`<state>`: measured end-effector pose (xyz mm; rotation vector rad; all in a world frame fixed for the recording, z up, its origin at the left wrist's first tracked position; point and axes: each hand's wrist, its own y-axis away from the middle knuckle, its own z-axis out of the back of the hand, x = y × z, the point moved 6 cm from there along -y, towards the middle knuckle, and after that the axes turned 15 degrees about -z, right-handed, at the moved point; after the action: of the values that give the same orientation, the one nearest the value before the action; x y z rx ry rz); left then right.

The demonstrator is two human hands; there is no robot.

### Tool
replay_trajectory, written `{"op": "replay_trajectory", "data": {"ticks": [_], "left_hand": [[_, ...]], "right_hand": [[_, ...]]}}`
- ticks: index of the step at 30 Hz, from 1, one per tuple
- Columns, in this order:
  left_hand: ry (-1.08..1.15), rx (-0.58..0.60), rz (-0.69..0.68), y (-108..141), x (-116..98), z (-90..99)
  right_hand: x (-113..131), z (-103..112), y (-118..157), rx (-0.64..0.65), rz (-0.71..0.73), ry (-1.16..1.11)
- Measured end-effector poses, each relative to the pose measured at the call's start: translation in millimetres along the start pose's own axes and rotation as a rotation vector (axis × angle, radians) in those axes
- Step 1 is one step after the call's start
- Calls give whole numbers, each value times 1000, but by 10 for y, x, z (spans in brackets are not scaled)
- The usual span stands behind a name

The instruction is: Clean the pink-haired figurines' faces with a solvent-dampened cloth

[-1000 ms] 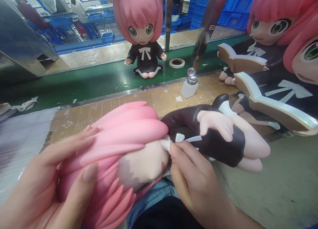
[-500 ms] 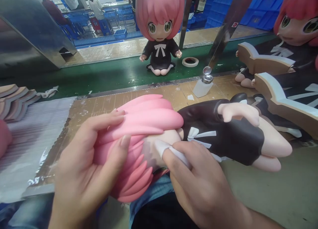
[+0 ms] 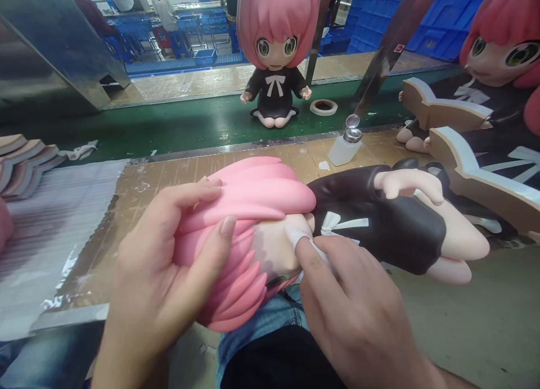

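A large pink-haired figurine (image 3: 379, 226) in a black dress with a white bow lies on its side before me, head to the left. My left hand (image 3: 169, 259) grips its pink hair, thumb on one side and fingers on the other. A white cloth (image 3: 296, 234) is wrapped over a fingertip of my right hand (image 3: 350, 299), which pinches it and presses it on the figurine's pale face near the chin. Most of the cloth is hidden inside the hand. Only part of one eye shows, at the lower edge of the face.
Behind, a similar figurine (image 3: 276, 91) kneels upright on a green ledge beside a tape roll (image 3: 323, 107). A white pump bottle (image 3: 345, 149) stands on the cardboard-covered bench. More figurines with open-book pieces (image 3: 476, 164) crowd the right. Stacked curved pieces (image 3: 25, 164) lie left, by white foam sheeting (image 3: 54, 226).
My right hand has slid the cloth a little to the right across the face, toward the chin. The figurine's head and my left hand have shifted slightly right.
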<state>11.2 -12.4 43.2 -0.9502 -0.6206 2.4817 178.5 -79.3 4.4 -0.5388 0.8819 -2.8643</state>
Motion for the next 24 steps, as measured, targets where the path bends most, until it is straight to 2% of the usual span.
{"op": "replay_trajectory", "data": {"ticks": [7,12,18,24], "left_hand": [[-3,-2,25,-13,-1,-34],[-2,0,-17,-66,29,-25],[-20,96,-76,-130,74,-32],[-2,55,-137,-131,55,-24]], "right_hand": [[65,-34,-69,13,26,36],[-4,3,-49,8,30,55],[86,-43,-178,49,18,-12],[130,-80,-251,57,5,37]]}}
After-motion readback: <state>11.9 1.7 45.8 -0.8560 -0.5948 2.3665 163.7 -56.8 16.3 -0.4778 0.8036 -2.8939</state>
